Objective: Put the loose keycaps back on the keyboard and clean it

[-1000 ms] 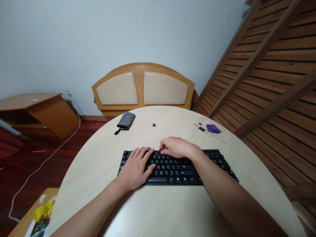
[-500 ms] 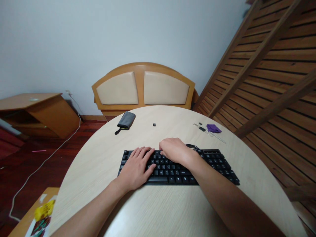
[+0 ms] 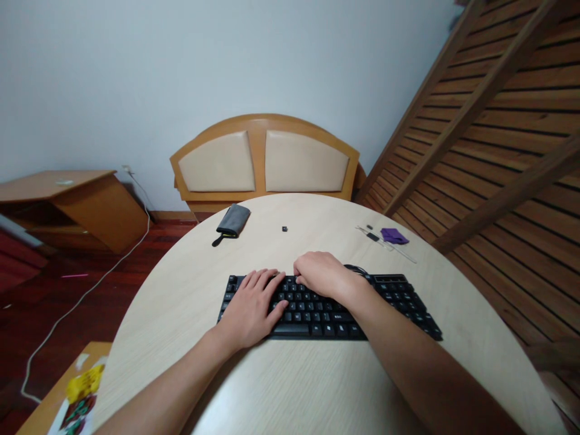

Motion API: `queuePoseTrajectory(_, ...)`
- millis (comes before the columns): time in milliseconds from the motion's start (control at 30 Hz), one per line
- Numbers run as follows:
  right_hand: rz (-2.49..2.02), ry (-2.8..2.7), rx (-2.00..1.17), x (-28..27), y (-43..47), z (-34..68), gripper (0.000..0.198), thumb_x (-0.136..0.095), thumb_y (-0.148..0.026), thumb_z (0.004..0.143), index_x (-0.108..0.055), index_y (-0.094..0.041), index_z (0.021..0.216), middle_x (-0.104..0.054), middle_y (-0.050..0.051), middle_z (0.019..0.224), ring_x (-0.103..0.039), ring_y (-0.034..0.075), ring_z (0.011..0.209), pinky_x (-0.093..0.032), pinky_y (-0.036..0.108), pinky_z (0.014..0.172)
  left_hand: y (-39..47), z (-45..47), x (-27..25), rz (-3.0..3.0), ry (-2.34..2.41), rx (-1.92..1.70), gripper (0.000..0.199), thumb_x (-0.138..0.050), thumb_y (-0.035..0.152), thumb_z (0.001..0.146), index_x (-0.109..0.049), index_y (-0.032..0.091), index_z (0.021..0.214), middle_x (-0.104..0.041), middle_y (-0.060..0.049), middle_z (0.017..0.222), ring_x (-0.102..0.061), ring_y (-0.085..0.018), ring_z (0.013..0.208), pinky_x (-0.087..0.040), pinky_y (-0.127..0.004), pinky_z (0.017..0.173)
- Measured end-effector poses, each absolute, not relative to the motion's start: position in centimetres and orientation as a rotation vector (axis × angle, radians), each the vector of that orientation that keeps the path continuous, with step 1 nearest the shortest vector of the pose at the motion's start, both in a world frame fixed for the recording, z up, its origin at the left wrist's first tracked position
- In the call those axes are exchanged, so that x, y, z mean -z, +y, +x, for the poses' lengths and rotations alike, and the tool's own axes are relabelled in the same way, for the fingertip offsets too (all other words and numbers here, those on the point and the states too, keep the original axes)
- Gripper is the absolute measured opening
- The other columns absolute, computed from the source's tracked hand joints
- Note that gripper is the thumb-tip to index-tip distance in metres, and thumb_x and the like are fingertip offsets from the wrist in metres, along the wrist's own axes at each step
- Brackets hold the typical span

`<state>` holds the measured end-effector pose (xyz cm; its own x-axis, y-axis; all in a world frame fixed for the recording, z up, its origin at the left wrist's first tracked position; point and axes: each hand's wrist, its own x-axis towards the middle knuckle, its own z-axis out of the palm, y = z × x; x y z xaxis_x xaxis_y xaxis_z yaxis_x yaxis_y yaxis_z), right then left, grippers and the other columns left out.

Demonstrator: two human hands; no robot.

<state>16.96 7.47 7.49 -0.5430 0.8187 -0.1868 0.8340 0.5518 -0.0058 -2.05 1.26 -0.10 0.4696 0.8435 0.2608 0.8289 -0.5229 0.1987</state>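
A black keyboard (image 3: 290,330) lies on the round table, its keys facing up. Flat across its left half rests my left hand (image 3: 251,305), fingers stretched out and thumb apart over the lower keys. My right hand (image 3: 322,275) is curled closed at the keyboard's back edge, right of centre, knuckles up. Its fingertips point down at the top rows of keys, and whatever they pinch is hidden. Beyond the hands, a small black piece like a keycap (image 3: 284,229) lies on the tabletop.
The pale table (image 3: 181,284) also bears a grey pouch (image 3: 234,220) at back left. At back right lie a purple cloth (image 3: 394,235), thin sticks and a small black piece (image 3: 373,237). A cable (image 3: 356,269) bunches behind the keyboard. A slatted wooden panel (image 3: 512,115) leans at right.
The whole view has shifted very slightly to the right. Both hands keep their places on the keyboard, and nothing else has visibly moved.
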Motion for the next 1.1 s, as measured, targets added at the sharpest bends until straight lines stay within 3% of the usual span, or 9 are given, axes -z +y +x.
queuePoseTrajectory(200,1.404,2.613,0.099,-7.7,6.9,16.6,0.023,-0.058,-0.020,0.094,-0.076,-0.012,0.106,-0.075,0.020,0.107,-0.071,0.031,0.103,-0.053,0.035,0.085,1.2,-2.0,0.2,2.660,1.514,-0.522,0.051,-0.045,0.045,0.100,-0.045,0.021,0.145,-0.054,-0.010,0.144,-0.047,-0.029,0.133,-0.034,-0.053,0.117)
queuePoseTrajectory(567,1.376,2.651,0.205,-7.1,8.1,17.2,0.021,-0.063,-0.023,0.090,-0.078,-0.016,0.102,-0.077,0.017,0.104,-0.071,0.029,0.102,-0.051,0.032,0.084,1.3,-2.2,0.1,2.656,1.504,-0.504,0.050,-0.044,0.045,0.101,-0.044,0.022,0.145,-0.053,-0.010,0.145,-0.047,-0.029,0.134,-0.033,-0.053,0.117)
queuePoseTrajectory(733,1.276,2.702,0.359,-7.2,9.1,18.4,0.020,-0.063,-0.029,0.090,-0.079,-0.022,0.099,-0.079,0.008,0.100,-0.073,0.023,0.095,-0.050,0.026,0.079,1.3,-2.1,0.3,2.652,1.515,-0.521,0.052,-0.044,0.046,0.101,-0.044,0.020,0.146,-0.053,-0.010,0.146,-0.047,-0.029,0.134,-0.034,-0.053,0.117)
queuePoseTrajectory(867,1.325,2.747,0.496,-6.6,11.0,19.2,0.027,-0.060,-0.036,0.092,-0.076,-0.022,0.110,-0.078,0.006,0.109,-0.071,0.018,0.098,-0.049,0.022,0.082,1.2,-2.1,0.2,2.650,1.534,-0.509,0.054,-0.044,0.047,0.101,-0.043,0.017,0.146,-0.053,-0.012,0.146,-0.046,-0.029,0.135,-0.033,-0.053,0.117)
queuePoseTrajectory(1100,1.648,2.699,0.274,-4.0,16.8,16.9,0.047,-0.059,-0.029,0.095,-0.055,-0.014,0.139,-0.063,0.016,0.137,-0.059,0.026,0.124,-0.044,0.034,0.103,1.2,-2.0,0.1,2.636,1.546,-0.491,0.054,-0.044,0.047,0.101,-0.044,0.016,0.145,-0.053,-0.012,0.147,-0.046,-0.029,0.135,-0.033,-0.052,0.117)
